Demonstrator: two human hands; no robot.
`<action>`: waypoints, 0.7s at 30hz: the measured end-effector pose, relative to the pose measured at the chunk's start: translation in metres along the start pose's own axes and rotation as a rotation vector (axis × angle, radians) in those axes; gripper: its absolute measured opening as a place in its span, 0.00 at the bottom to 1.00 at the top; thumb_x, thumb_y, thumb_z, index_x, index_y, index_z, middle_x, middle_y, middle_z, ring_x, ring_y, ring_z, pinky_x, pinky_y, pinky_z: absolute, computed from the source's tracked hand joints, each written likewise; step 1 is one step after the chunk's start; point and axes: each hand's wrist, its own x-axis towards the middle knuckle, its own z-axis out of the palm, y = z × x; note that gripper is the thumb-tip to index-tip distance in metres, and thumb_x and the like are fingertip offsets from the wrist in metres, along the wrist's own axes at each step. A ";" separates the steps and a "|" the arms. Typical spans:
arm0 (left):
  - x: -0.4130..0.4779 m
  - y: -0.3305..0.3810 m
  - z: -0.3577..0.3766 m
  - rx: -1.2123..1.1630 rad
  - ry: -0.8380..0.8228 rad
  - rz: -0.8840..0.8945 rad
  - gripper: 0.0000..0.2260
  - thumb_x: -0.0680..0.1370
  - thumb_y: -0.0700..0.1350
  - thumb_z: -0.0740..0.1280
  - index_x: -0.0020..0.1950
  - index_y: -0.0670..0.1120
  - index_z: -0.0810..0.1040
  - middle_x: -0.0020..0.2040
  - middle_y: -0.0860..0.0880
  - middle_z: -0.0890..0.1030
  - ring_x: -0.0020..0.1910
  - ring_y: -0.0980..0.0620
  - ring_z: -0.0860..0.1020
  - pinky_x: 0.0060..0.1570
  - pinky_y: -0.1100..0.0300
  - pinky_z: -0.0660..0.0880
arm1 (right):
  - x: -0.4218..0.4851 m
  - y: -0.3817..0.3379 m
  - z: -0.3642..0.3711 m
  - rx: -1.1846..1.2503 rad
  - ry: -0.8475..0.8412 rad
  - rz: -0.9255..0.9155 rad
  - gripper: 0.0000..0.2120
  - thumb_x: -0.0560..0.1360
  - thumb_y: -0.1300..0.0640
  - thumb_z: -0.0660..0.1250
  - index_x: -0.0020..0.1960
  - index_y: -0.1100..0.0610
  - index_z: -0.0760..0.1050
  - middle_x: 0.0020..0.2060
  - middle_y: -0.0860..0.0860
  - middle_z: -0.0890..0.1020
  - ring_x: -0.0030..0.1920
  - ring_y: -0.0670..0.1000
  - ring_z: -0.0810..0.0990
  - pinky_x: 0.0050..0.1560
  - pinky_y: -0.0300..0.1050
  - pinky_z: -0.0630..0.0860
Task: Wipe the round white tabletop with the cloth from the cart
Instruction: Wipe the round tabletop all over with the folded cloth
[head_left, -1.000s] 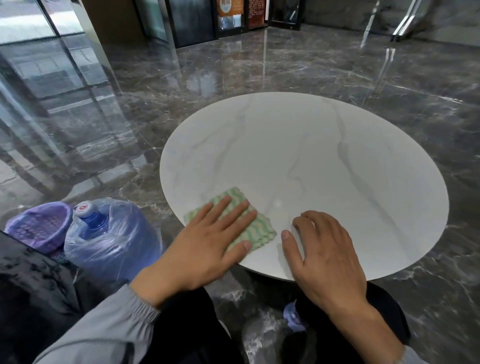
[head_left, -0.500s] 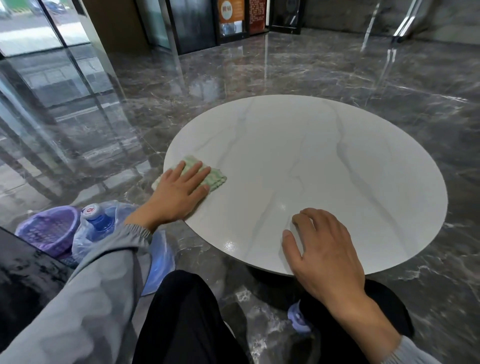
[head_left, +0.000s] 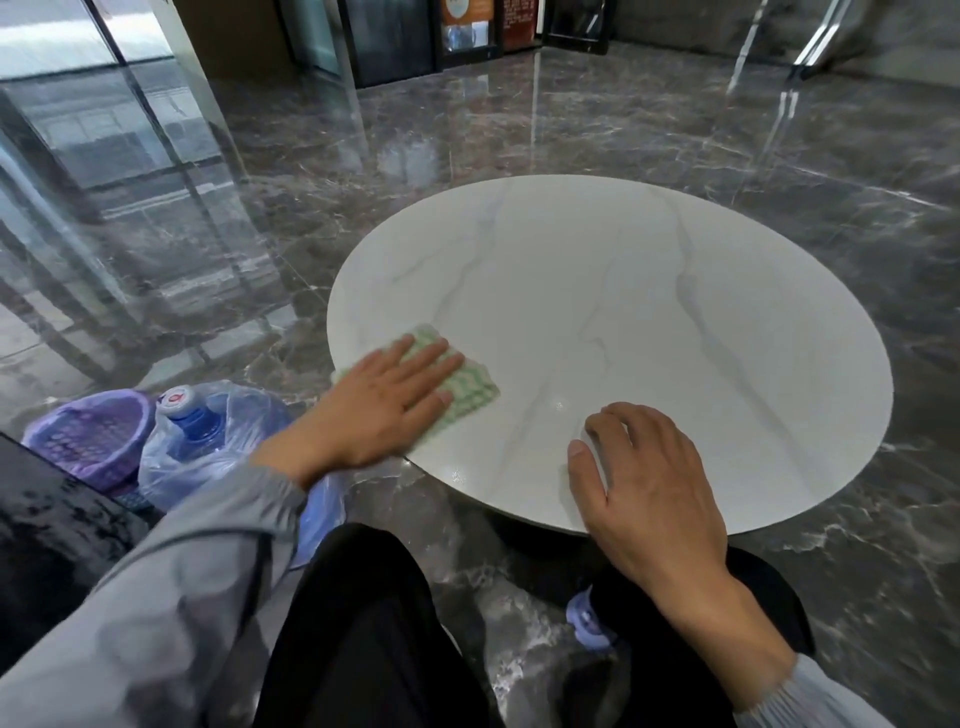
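Note:
A round white marble-veined tabletop (head_left: 649, 322) fills the middle of the head view. A green and white checked cloth (head_left: 467, 392) lies flat near its left front edge. My left hand (head_left: 384, 402) presses on the cloth with straight, spread fingers, covering most of it. My right hand (head_left: 649, 483) rests on the table's front edge, fingers bent and fingertips touching the surface, holding nothing.
On the floor to the left stand a blue water jug in a clear plastic bag (head_left: 208, 441) and a purple basket (head_left: 88, 436). A dark surface (head_left: 47, 525) juts in at the lower left. Glossy dark marble floor surrounds the table; my knees sit below its front edge.
My left hand swept the cloth from the front edge out to the far left rim, then back toward the front and right. My right hand stayed put.

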 end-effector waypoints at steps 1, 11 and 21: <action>0.008 -0.012 -0.006 -0.002 -0.016 -0.036 0.35 0.68 0.80 0.26 0.75 0.74 0.39 0.82 0.64 0.42 0.84 0.53 0.39 0.82 0.50 0.42 | 0.000 0.000 0.000 0.003 0.004 0.002 0.18 0.82 0.47 0.56 0.59 0.57 0.78 0.58 0.52 0.79 0.60 0.56 0.74 0.61 0.51 0.70; -0.028 0.115 0.031 0.091 0.000 0.216 0.29 0.82 0.65 0.34 0.82 0.61 0.37 0.84 0.57 0.39 0.83 0.47 0.34 0.81 0.46 0.34 | 0.000 -0.002 -0.002 0.082 0.041 0.027 0.21 0.85 0.45 0.52 0.66 0.58 0.73 0.59 0.52 0.78 0.62 0.56 0.74 0.65 0.53 0.70; 0.015 0.043 -0.002 0.046 -0.079 0.020 0.26 0.85 0.65 0.44 0.82 0.66 0.41 0.83 0.62 0.40 0.83 0.54 0.36 0.81 0.54 0.37 | -0.002 -0.002 -0.005 0.169 0.023 0.045 0.27 0.86 0.41 0.45 0.68 0.56 0.73 0.61 0.51 0.77 0.64 0.55 0.74 0.68 0.51 0.69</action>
